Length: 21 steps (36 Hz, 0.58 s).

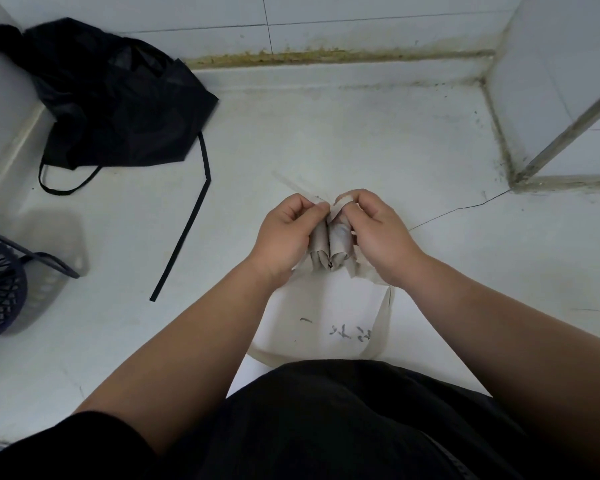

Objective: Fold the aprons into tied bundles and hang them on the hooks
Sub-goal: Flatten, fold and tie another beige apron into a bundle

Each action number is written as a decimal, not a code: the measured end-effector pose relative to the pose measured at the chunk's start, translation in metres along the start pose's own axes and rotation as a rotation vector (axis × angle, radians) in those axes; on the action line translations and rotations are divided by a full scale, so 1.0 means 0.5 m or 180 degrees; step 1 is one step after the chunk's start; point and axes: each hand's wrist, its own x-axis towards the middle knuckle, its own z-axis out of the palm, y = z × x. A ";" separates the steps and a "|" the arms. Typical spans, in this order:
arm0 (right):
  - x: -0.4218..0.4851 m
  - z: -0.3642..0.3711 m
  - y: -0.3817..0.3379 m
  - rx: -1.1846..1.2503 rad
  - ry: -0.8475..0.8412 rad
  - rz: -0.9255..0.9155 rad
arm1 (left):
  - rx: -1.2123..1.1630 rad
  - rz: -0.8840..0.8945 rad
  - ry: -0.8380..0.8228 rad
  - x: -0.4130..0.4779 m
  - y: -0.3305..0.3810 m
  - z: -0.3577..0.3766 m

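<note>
You are holding the beige apron (329,245) between both hands. Its far end is bunched into two tight rolls lying side by side, while the rest is lying flat on the white surface (326,140), spreading back from your fingers (313,211) toward your body.

Your left hand (284,233) is gripping the left roll, with its fingers curled and pinching pale fabric at the top. A blurred pale strip is running from there up and away to the left.

Your right hand (378,233) is clamping the right roll, and a pale tie strap (342,201) is wrapping over its index fingertip. The two sets of fingers are nearly touching above the rolls.

Well to the left of your left fingers and farther away, a black apron (118,105) is lying crumpled against the wall. Its long black strap (184,230) is trailing back toward you. A dark lattice basket (0,282) is sitting at the far left.
</note>
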 end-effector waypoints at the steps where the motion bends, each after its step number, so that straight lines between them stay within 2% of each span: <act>1: 0.001 -0.003 -0.002 0.0234 -0.0005 0.0131 | -0.0021 0.0012 0.0017 0.000 0.000 0.000; 4: 0.010 -0.013 -0.006 0.0699 -0.0030 0.0461 | -0.0028 0.0041 0.0055 -0.001 -0.004 -0.001; 7: 0.015 -0.012 -0.004 0.0520 0.0000 0.0429 | -0.0004 0.0109 0.0099 -0.003 -0.008 -0.002; 10: 0.013 -0.003 -0.004 0.0287 0.0262 0.0357 | 0.0034 0.0199 0.0311 -0.008 -0.009 0.000; 17: 0.024 0.009 0.012 0.0008 0.0620 0.0455 | -0.0288 0.0196 0.0733 -0.018 -0.018 0.013; 21: 0.031 -0.003 0.012 0.0311 0.0872 0.0692 | -0.0472 0.0072 0.0844 -0.015 -0.027 0.003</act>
